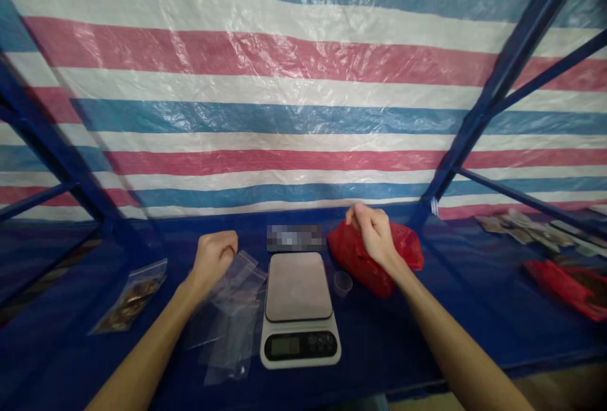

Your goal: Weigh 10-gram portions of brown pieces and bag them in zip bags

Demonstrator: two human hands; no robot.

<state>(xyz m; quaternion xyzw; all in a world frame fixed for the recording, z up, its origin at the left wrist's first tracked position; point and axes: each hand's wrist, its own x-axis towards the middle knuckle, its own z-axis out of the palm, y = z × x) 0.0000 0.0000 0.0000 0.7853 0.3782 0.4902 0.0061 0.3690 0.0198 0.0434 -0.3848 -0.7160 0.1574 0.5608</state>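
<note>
My left hand is curled into a fist over the clear zip bags, with nothing showing in it. My right hand is also closed, its fingers folded, in front of a red plastic bag; I see nothing held in it. Between the hands stands a white kitchen scale with a bare square plate and a dark display panel. A small clear plastic cup sits right of the scale, close to the red bag.
A filled zip bag with brownish contents lies at the left. Behind the scale is a blurred-out box. Further right lie several packets and an open red bag. Blue metal posts flank the blue tabletop, with striped sheeting behind.
</note>
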